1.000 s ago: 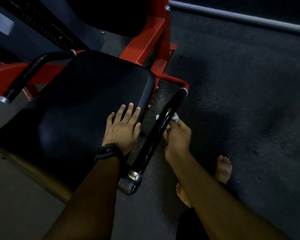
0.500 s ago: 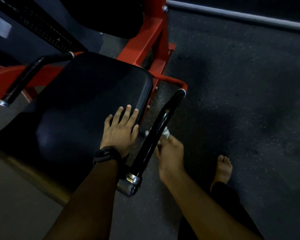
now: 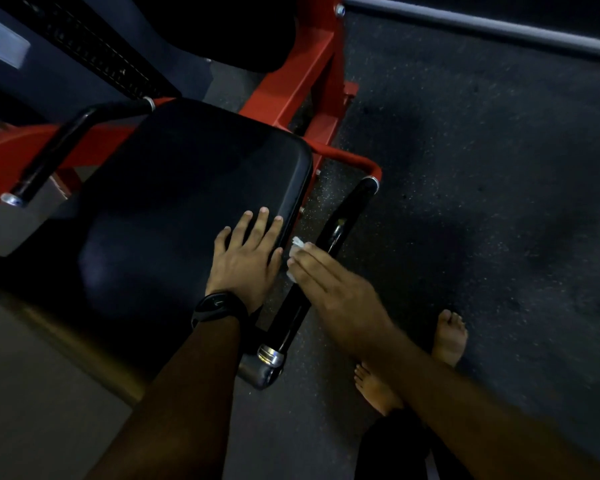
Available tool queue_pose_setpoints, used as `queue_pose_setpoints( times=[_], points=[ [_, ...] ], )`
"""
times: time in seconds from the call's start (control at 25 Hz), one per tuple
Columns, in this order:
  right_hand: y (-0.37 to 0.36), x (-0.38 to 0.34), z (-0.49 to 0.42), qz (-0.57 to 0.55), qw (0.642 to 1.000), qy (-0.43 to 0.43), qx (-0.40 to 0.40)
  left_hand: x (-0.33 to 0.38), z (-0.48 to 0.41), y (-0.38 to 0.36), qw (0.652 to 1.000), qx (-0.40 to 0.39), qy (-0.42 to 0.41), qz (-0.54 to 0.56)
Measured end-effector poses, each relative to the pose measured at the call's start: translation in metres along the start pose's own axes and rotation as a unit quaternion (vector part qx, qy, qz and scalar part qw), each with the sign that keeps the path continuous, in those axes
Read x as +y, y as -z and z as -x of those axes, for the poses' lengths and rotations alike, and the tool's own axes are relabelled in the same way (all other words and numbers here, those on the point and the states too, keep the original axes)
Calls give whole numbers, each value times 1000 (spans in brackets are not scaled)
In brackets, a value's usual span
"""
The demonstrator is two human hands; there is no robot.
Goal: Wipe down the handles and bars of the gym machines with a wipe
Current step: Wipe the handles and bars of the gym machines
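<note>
The right grip [image 3: 329,292], fingers [image 3: 305,268] straight, is pressed on the wipe [image 3: 297,244] against the black handle [image 3: 352,209]; full-length, all-round strokes are advised

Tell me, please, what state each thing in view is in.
White crumpled wipe, pressed onto the glossy black handle bar.
Right hand, fingers straight, pressing the wipe.
Left hand, flat on the black padded seat.
Far black handle, untouched.

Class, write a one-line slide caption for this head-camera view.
Right hand presses a white wipe against the black side handle while the left hand rests flat on the seat pad.
</note>
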State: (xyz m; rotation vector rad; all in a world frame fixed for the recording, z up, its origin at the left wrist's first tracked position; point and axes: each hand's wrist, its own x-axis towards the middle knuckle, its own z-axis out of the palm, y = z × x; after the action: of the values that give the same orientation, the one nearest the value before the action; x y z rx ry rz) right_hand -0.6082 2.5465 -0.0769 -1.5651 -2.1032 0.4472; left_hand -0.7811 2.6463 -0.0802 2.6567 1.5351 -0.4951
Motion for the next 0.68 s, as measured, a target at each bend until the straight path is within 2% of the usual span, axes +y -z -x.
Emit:
queue_pose_setpoints(
  times=[0.04, 0.16, 0.28, 0.44, 0.56, 0.6, 0.68],
  points=[
    [10, 16, -4, 6, 999, 34, -42, 0, 0, 1, 1000, -3, 1, 2],
    [33, 50, -22, 8, 993, 26, -115, -1, -1, 1, 1000, -5, 7, 9],
    [44, 65, -30, 36, 978, 89, -185, 0, 0, 1, 1000, -4, 5, 3],
    [56, 73, -52, -13, 978, 74, -195, -1, -1, 2, 1000, -12, 5, 6],
    [57, 60, -54, -16, 957, 167, -238, 0, -2, 2, 1000, -16, 11, 13],
    [59, 67, -60, -14, 956, 163, -243, 0, -2, 2, 1000, -13, 12, 12],
    [59, 85, -72, 1, 968, 100, -229, 0, -1, 1, 1000, -16, 14, 4]
  ],
)
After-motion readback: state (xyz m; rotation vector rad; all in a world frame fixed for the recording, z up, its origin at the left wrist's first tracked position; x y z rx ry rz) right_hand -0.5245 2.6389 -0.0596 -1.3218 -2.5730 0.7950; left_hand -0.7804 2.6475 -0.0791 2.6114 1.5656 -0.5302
